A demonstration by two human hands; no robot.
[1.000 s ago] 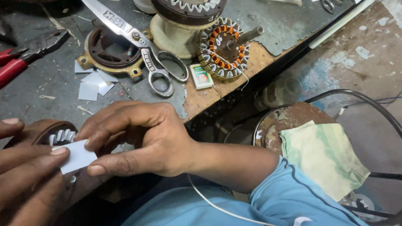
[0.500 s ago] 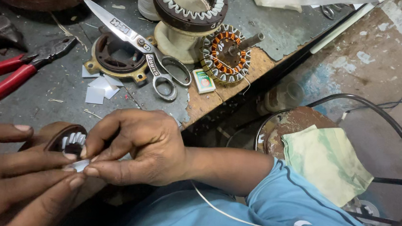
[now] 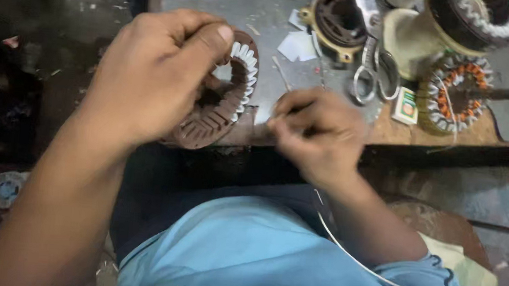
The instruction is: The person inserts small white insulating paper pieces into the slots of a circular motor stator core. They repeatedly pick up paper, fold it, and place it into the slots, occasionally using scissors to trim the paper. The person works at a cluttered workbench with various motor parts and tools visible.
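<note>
Brown stator ring (image 3: 217, 112) with white slot liners sits at the tabletop's (image 3: 290, 11) near edge, grasped by the left hand (image 3: 153, 70). Just right, the right hand (image 3: 317, 130) pinches a thin strip (image 3: 282, 75); scissors (image 3: 372, 61) lie farther off.

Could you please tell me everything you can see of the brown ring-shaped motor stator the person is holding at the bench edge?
The brown stator is a rusty-looking metal ring with slots along its inner face. White paper liners fill the slots on its upper right side; the lower slots look bare. It stands tilted at the bench edge. The left hand covers its upper left, thumb at the rim. The right hand, blurred, is just beside it.
</note>
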